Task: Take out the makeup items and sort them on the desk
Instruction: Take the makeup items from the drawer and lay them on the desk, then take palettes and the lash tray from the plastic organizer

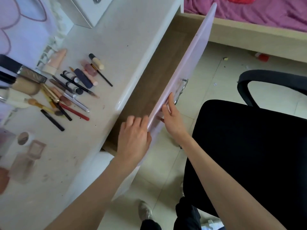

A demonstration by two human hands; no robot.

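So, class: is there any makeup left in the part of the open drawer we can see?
No: the drawer shows only its bare brown wooden floor, while the makeup items lie on the desk.

Both arms outstretched — left hand point(134, 136) and right hand point(172, 117) with fingers relaxed.

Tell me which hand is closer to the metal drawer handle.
Right. The right hand rests on the drawer front, fingertips just beside the metal handle. The left hand sits farther down the same panel, on its inner side, over the open drawer.
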